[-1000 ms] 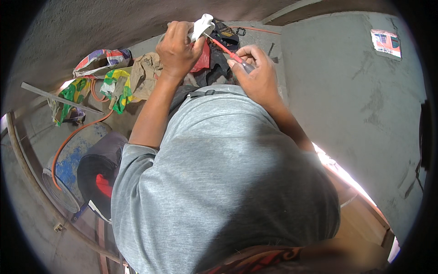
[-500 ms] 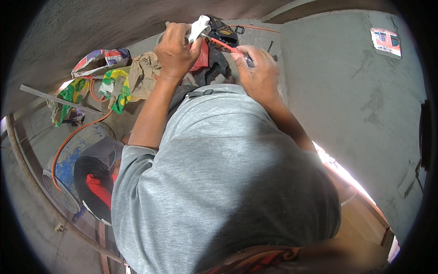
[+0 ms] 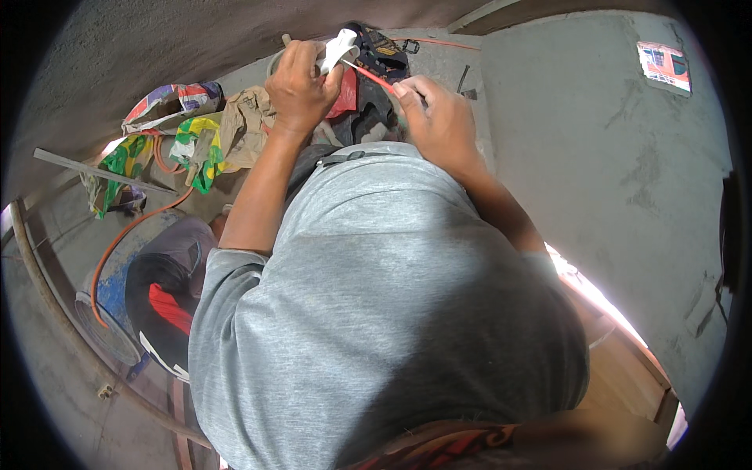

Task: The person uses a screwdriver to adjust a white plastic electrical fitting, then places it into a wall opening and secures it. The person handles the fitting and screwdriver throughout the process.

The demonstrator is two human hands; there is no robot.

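Observation:
My left hand (image 3: 301,92) is raised at the top middle, its fingers closed round a white plastic piece (image 3: 340,48) with a rounded, tube-like end. What exactly this piece is, I cannot make out. To its right, my right hand (image 3: 440,124) grips a screwdriver (image 3: 371,75) with a red shaft; the fingers hide most of its handle. The bare metal tip points up and left and meets the white piece at its lower right edge, though contact is hard to be sure of.
Beyond my hands lie a dark bag (image 3: 381,53) and a red plastic bag (image 3: 345,98). Torn sacks (image 3: 205,145), an orange hose (image 3: 117,239) and a blue drum (image 3: 113,286) are at left. Near the drum is someone in black and red clothing (image 3: 168,305). A grey wall (image 3: 595,133) stands right.
My right hand has shifted slightly left and its fingers have re-gripped the screwdriver, hiding the handle. The left hand stays nearly still. The black and red clothing at left has moved a little.

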